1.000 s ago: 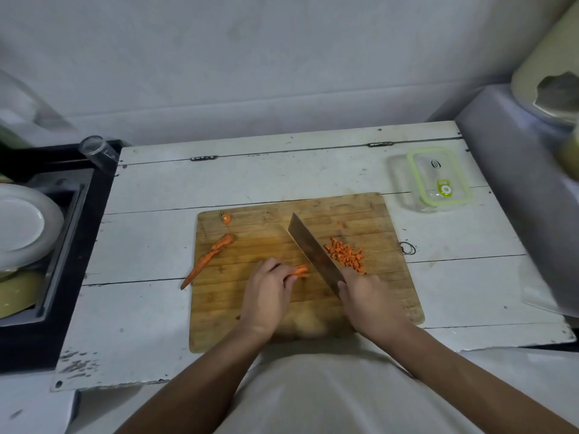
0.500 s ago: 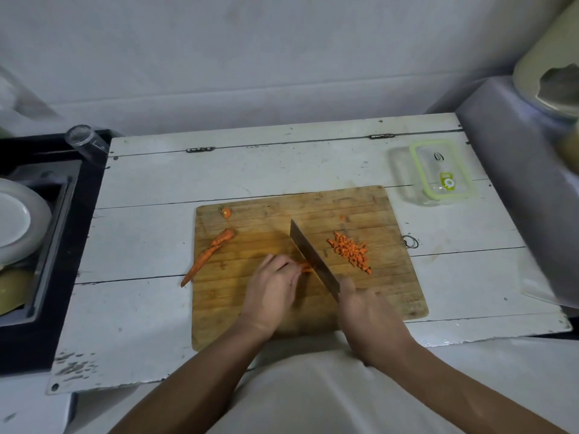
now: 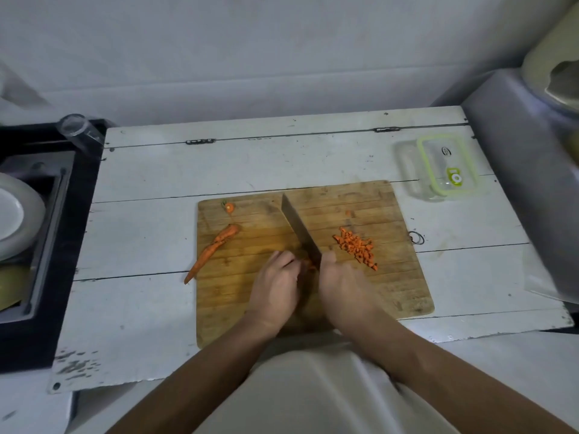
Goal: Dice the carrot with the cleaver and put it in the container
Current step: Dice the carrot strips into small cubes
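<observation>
Bare forearms, no sleeves; pale whitish garment (image 3: 313, 396) below.

One cleaver (image 3: 300, 230), one cutting board (image 3: 391, 289), one lidded container (image 3: 445, 167), one carrot tail (image 3: 213, 250), one carrot top (image 3: 230, 207), one pile of diced carrot (image 3: 357, 247), one plate (image 3: 12, 214), two hands.

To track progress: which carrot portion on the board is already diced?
The pile of small cubes right of the cleaver; the tapered piece at left is whole.

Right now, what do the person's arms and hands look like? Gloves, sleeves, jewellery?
Both hands are bare: no gloves on the left hand or right hand. No rings, watch or wristband show. Both forearms are bare with no sleeve up to the frame edge. A pale garment covers the torso between the arms.
</observation>
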